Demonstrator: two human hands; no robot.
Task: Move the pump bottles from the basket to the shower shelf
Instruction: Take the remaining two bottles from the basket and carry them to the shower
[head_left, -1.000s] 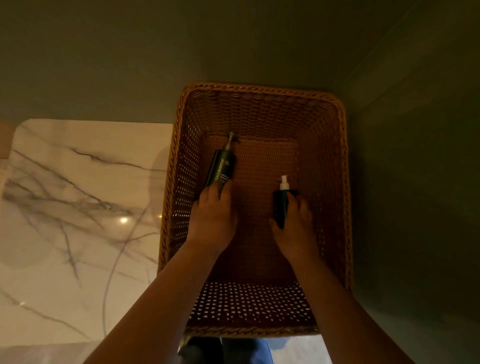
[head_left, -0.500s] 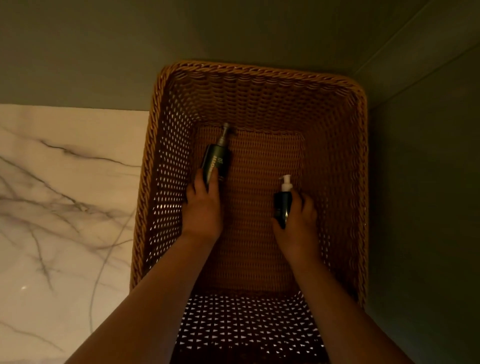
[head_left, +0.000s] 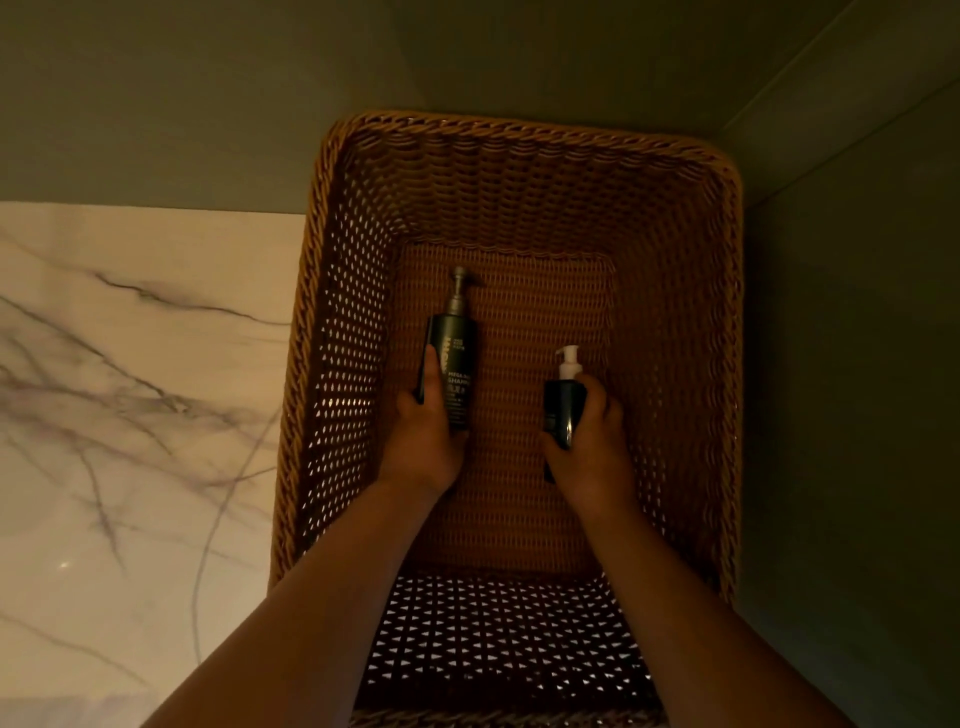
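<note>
A deep brown wicker basket (head_left: 691, 322) fills the middle of the head view, seen from above. Inside it, a tall dark shampoo bottle (head_left: 456, 358) with a grey pump points away from me; my left hand (head_left: 423, 441) is wrapped around its lower half. To its right, a shorter dark bottle (head_left: 562, 400) with a white pump is gripped by my right hand (head_left: 592, 452). Both bottles are down near the basket floor. No shower shelf is in view.
A white marble surface with grey veins (head_left: 130, 415) lies to the left of the basket. Dark grey-green walls (head_left: 857, 364) close in behind and to the right, meeting at a corner.
The view has drawn closer to the basket. Both hands have closed more fully around their bottles, and the left bottle now lies straighter with its label facing up.
</note>
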